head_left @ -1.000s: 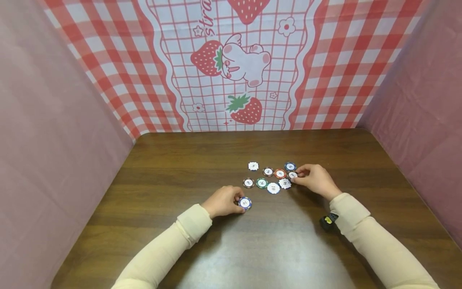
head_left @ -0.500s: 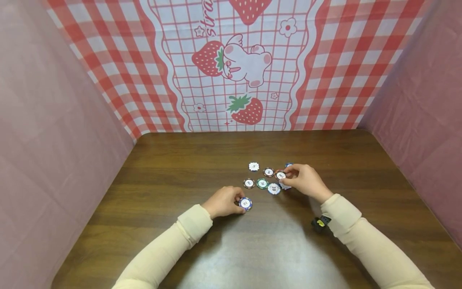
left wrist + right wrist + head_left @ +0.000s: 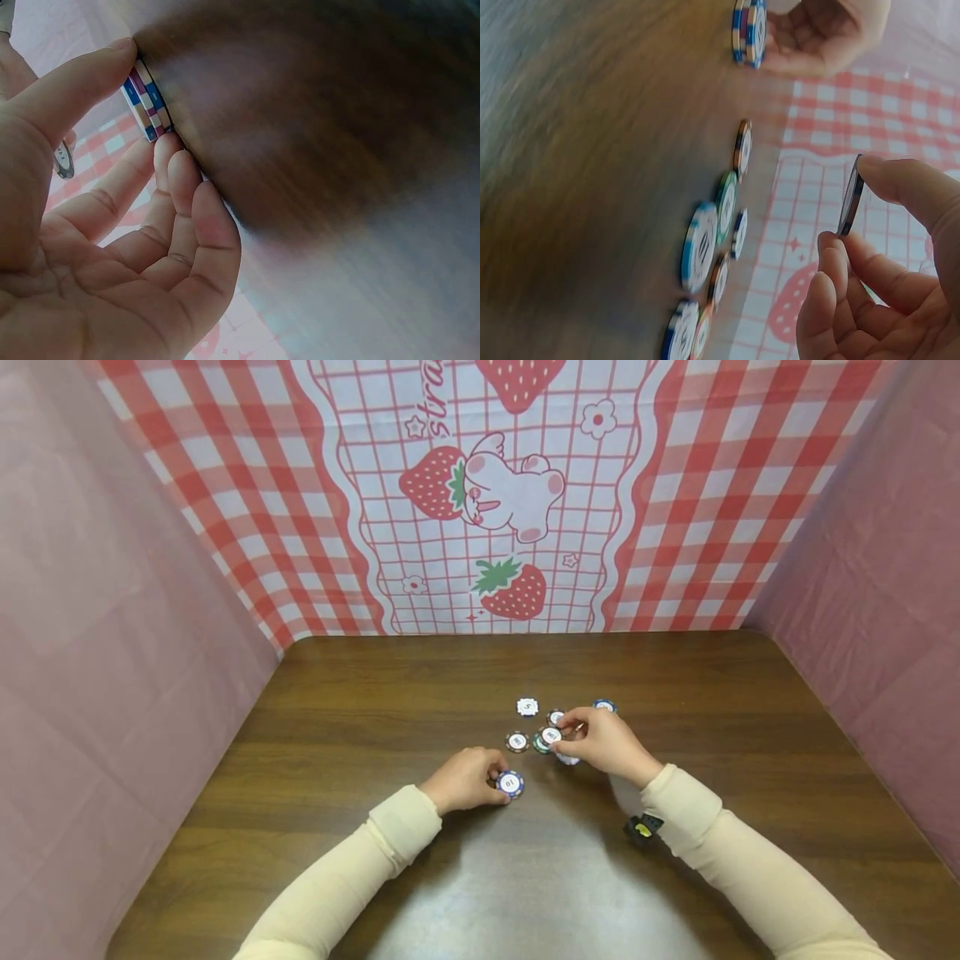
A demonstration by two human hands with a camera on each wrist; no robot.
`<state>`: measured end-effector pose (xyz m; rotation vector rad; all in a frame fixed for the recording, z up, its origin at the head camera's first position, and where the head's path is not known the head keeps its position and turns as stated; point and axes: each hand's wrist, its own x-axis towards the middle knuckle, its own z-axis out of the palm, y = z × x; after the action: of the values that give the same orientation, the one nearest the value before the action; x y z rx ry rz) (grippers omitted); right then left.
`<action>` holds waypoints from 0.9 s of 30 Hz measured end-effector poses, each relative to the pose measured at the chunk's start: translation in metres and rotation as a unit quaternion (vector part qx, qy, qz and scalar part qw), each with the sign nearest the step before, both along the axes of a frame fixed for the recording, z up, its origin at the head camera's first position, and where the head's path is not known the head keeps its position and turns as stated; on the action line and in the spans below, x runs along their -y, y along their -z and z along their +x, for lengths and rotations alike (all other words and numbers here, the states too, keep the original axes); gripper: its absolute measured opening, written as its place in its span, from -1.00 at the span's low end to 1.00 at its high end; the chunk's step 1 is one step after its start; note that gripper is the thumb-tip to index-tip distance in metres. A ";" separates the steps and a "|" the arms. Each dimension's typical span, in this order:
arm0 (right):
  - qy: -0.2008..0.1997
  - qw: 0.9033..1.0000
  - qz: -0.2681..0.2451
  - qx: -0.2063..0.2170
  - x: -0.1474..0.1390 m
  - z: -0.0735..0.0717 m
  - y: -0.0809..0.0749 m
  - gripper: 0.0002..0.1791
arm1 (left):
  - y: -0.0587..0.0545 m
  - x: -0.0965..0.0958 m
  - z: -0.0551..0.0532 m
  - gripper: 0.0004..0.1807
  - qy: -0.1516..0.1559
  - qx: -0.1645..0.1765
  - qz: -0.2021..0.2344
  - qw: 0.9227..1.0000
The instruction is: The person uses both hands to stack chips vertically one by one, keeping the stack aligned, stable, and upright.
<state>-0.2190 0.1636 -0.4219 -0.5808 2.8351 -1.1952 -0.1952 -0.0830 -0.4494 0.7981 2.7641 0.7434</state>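
Note:
My left hand [image 3: 465,778] grips a short stack of poker chips [image 3: 510,784] between thumb and fingers, with a blue-edged 10 on top. In the left wrist view the stack's layers [image 3: 150,101] show blue, white and purple edges, standing low on the wood. My right hand [image 3: 609,747] pinches one dark-edged poker chip [image 3: 551,737] by its rim. That pinched chip [image 3: 850,196] is lifted above the table in the right wrist view. It overlaps a green chip [image 3: 541,744] in the head view, up and right of the left hand's stack.
Several chips lie loose on the wooden table [image 3: 360,693]: a white 5 [image 3: 527,707], a brown one [image 3: 517,742], a blue one [image 3: 604,704] and a light-blue-edged one [image 3: 699,247]. The right hand partly covers others. A checked cloth [image 3: 705,510] hangs behind the table.
My right hand has picked up the dark-edged chip from the right end of the loose chips and carried it left, over the others. The left hand and its stack have stayed put.

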 end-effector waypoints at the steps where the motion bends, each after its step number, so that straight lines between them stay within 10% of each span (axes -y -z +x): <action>1: -0.006 1.000 -0.002 0.001 0.002 0.000 0.000 -0.65 | 0.000 0.000 0.000 -0.67 0.001 0.000 0.001 1.000; 27: -0.105 0.994 0.038 -0.018 0.048 0.012 0.015 -0.75 | 0.001 0.000 0.000 -0.66 0.007 -0.016 -0.010 1.000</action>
<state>-0.2071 0.1155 -0.4372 -0.8798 2.7487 -1.0458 -0.1955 -0.0835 -0.4506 0.8305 2.7867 0.7062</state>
